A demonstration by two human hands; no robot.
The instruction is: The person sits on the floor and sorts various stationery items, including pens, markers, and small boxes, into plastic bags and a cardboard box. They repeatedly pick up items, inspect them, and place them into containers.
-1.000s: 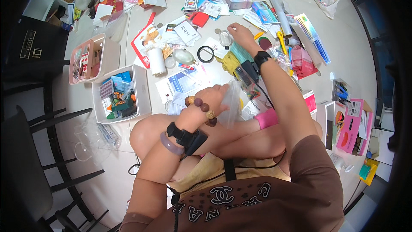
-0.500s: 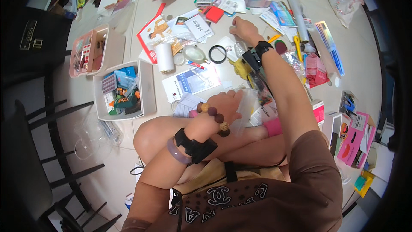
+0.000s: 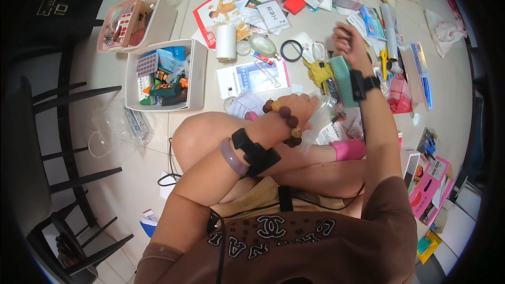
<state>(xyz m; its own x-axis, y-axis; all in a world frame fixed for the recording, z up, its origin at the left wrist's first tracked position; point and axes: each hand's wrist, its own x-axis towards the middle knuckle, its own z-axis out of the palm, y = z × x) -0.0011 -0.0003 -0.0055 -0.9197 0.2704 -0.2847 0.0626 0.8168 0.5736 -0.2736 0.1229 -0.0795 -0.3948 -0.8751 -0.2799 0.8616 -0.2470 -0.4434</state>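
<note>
My left hand (image 3: 294, 110) is closed on a clear plastic bag (image 3: 322, 118) above my crossed legs. My right hand (image 3: 347, 41) is raised over the spread of things farther off, its fingers curled; whether anything small is in them is hidden. Beside my right wrist lies a green mesh piece (image 3: 343, 80), with a yellow-green bundle (image 3: 317, 72) just left of it. A small clear glass-like item (image 3: 319, 49) and a black ring (image 3: 291, 50) sit left of my right hand.
Farther left are a white roll (image 3: 226, 42), a clear oval container (image 3: 262, 44) and papers. A white bin (image 3: 194, 81) full of small goods and a pink box (image 3: 118, 23) stand at left, near a black chair (image 3: 31, 142). A pink package (image 3: 434, 189) lies at right.
My right hand has moved right and nearer to me, away from the black ring. The green mesh piece now shows beside my forearm. My left hand keeps the bag. The view has shifted.
</note>
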